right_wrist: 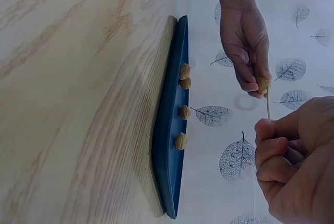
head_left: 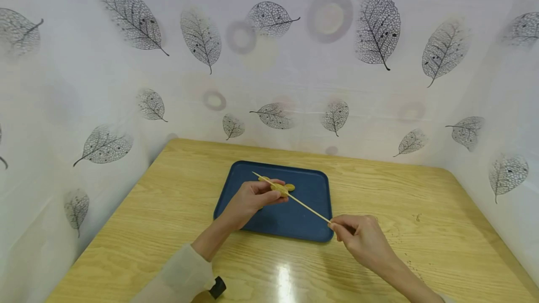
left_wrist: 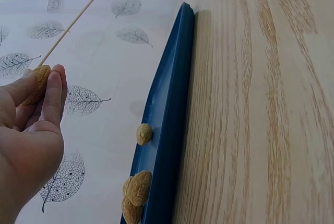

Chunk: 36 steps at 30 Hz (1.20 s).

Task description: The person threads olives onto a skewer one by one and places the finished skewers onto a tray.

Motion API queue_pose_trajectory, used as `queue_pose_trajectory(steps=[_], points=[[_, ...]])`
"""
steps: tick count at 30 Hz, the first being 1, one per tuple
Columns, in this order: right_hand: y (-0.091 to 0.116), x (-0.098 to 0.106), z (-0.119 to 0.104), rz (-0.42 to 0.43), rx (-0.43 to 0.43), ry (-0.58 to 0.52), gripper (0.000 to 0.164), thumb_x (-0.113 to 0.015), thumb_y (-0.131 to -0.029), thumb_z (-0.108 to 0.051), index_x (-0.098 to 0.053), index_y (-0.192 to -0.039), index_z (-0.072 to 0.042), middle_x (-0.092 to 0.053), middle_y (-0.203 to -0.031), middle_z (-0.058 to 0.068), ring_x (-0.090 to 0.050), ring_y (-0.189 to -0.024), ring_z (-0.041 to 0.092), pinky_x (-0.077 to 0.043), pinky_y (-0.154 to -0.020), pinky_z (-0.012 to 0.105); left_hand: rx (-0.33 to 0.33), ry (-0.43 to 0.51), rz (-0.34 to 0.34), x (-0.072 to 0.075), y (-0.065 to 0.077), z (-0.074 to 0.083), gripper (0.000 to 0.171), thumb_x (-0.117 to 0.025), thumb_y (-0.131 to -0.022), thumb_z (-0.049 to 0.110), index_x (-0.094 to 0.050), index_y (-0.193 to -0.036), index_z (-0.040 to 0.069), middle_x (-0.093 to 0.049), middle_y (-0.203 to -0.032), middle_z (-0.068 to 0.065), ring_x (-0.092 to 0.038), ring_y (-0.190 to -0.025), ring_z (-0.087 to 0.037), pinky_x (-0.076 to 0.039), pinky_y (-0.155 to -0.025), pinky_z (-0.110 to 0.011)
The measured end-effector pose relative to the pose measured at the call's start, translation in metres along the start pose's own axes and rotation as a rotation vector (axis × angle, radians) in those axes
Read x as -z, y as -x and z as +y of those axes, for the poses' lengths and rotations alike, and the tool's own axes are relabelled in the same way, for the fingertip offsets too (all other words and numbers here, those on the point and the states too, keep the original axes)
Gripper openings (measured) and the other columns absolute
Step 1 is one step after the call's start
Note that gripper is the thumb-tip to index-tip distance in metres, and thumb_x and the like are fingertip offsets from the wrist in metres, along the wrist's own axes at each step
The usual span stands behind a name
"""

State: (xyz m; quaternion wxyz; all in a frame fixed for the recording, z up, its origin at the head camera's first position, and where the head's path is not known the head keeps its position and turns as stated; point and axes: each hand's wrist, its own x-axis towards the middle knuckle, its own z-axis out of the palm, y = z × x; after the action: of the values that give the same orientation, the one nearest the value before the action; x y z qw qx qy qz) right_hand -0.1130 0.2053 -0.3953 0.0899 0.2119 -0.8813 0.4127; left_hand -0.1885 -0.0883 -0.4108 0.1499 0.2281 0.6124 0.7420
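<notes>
My left hand pinches a wrinkled, tan-brown rounded piece between thumb and fingers, above the dark blue tray. A thin wooden skewer runs slantwise from that piece to my right hand, whose thumb and fingertips grip its near end. In the head view the skewer's far tip sticks out beyond the left fingers, up and to the left. Several similar wrinkled pieces lie on the tray, partly hidden by the left hand in the head view.
The tray rests on a light wood-grain table. White sheeting with a leaf print hangs behind the table and along both sides. A black band shows at the left sleeve.
</notes>
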Motion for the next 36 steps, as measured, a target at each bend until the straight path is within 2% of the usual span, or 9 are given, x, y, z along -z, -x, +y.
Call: queue_pose_trajectory(steps=[27,36], points=[[-0.0012,-0.0031,-0.0014,0.016,0.027,-0.008,0.014,-0.075,-0.090,0.004,-0.081,-0.090,-0.010,-0.065,-0.068,-0.011,-0.042,-0.047,-0.002,-0.037,-0.035,0.021,0.020,0.013,-0.009,-0.0035,0.0014,0.0024,0.031,-0.059,-0.106,0.004,-0.062,-0.130,-0.015,-0.054,-0.146,-0.019,-0.069,-0.113,-0.017,-0.045,-0.108,-0.057],[-0.0029,-0.0045,-0.0002,0.022,0.063,-0.019,0.016,-0.074,-0.091,0.006,-0.081,-0.091,-0.008,-0.067,-0.069,-0.005,-0.040,-0.047,-0.004,-0.037,-0.035,0.019,0.002,0.010,-0.021,-0.0031,0.0008,-0.0016,0.032,-0.060,-0.105,0.005,-0.063,-0.130,-0.015,-0.055,-0.147,-0.019,-0.069,-0.113,-0.018,-0.046,-0.108,-0.058]])
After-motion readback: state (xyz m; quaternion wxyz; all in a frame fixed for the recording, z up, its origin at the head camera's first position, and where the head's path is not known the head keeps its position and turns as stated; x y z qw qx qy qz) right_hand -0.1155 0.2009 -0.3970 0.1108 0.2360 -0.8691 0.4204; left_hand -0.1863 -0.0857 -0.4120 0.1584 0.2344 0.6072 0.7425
